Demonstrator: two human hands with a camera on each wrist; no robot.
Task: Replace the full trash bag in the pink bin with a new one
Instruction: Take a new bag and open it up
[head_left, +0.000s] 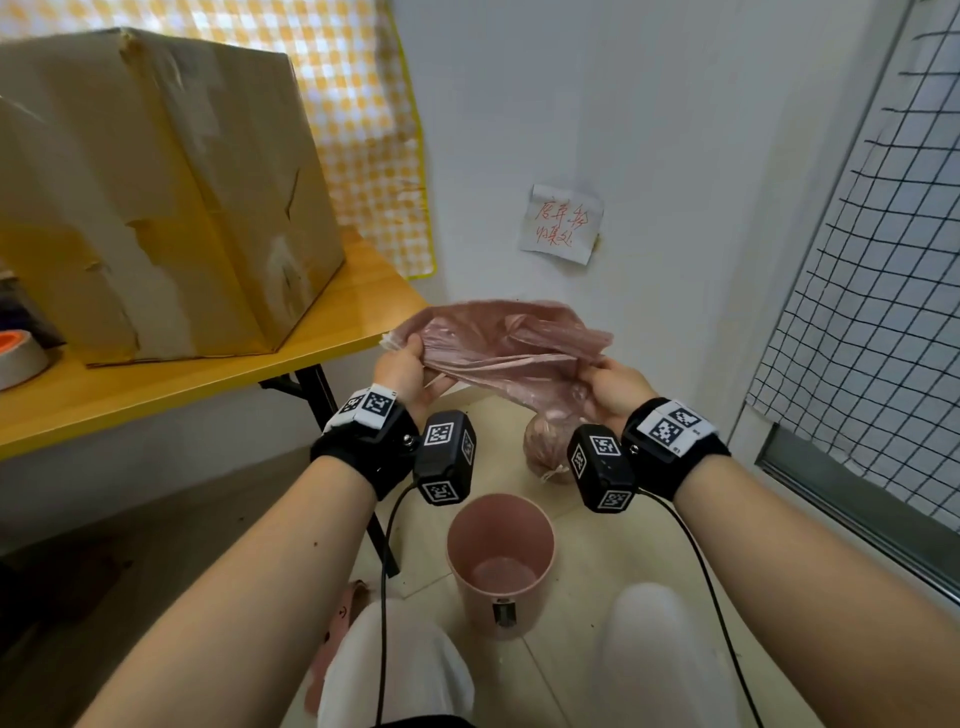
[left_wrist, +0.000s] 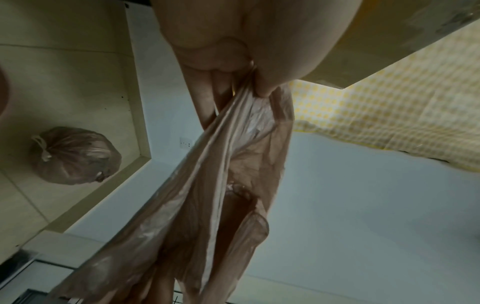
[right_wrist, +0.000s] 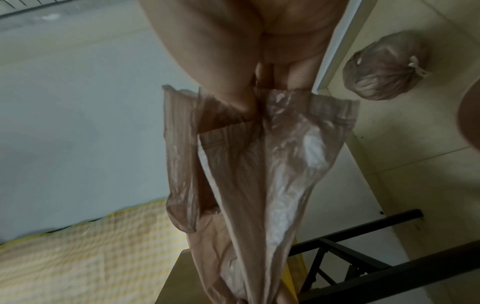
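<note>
A thin pink new trash bag (head_left: 509, 345) is stretched in the air between both hands, above the floor. My left hand (head_left: 408, 358) pinches its left end, thumb against fingers (left_wrist: 262, 86). My right hand (head_left: 605, 382) pinches the other end at the bag's hem (right_wrist: 262, 115). The pink bin (head_left: 501, 564) stands on the floor below the hands, between my knees, with no liner in it. The tied full trash bag (head_left: 545, 447) lies on the floor beyond the bin, near the wall; it also shows as the full bag (left_wrist: 75, 155) and full bag (right_wrist: 381, 65).
A yellow table (head_left: 208, 384) at the left carries a large cardboard box (head_left: 156, 197) and a tape roll (head_left: 18, 358); its black legs (head_left: 332, 410) stand near the bin. A white wall with a paper note (head_left: 561, 223) is ahead. A wire mesh panel (head_left: 883, 291) is on the right.
</note>
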